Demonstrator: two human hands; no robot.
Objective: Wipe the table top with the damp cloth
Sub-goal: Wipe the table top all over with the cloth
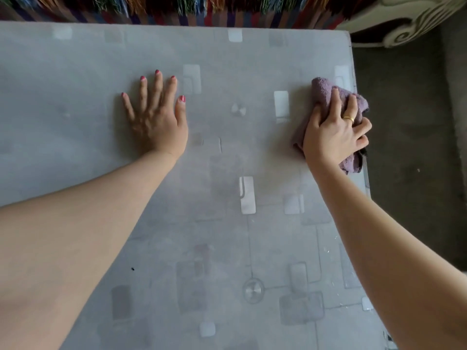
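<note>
Over at the right edge of the grey patterned table top [214, 152] lies the bunched purple cloth [322, 93] — the right hand [333, 132] curls round it, gripping it against the surface. Well to the left, the left hand [155, 117] rests flat — fingers spread, holding nothing.

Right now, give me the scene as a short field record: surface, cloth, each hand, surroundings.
surface: grey patterned table top, pale rectangle motifs
cloth: purple cloth, bunched, near the table's right edge
right hand: right hand grips the cloth and presses it to the table; gold ring on one finger
left hand: left hand flat on the table, fingers spread, holding nothing
surroundings: striped multicoloured fabric beyond the far edge; dark floor to the right
</note>
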